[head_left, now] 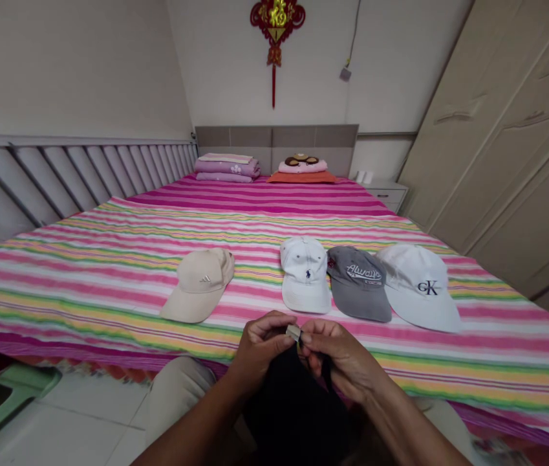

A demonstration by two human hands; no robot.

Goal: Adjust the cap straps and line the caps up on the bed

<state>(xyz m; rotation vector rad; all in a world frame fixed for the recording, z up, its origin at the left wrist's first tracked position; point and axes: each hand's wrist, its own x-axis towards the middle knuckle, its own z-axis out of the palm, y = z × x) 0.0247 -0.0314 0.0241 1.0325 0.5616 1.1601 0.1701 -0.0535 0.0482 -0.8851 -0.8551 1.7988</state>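
A black cap (pixel 298 404) lies in my lap in front of the bed. My left hand (pixel 260 346) and my right hand (pixel 337 359) meet above it, both with fingers pinched. Between the fingertips sits a small silver buckle (pixel 294 332) on the black cap's strap. On the striped bedspread (pixel 109 272) beyond my hands lie a beige cap (pixel 201 285), a white cap with a small dark logo (pixel 304 273), a grey cap with white script (pixel 359 282) and a white cap with "GK" lettering (pixel 419 285). The three right-hand caps overlap slightly.
Folded pink bedding (pixel 226 167) and a pillow stack with a plush toy (pixel 302 168) rest by the headboard. A green plastic stool (pixel 2 401) stands on the floor at lower left. Wardrobe doors (pixel 511 142) fill the right. A nightstand (pixel 385 192) sits beside the bed.
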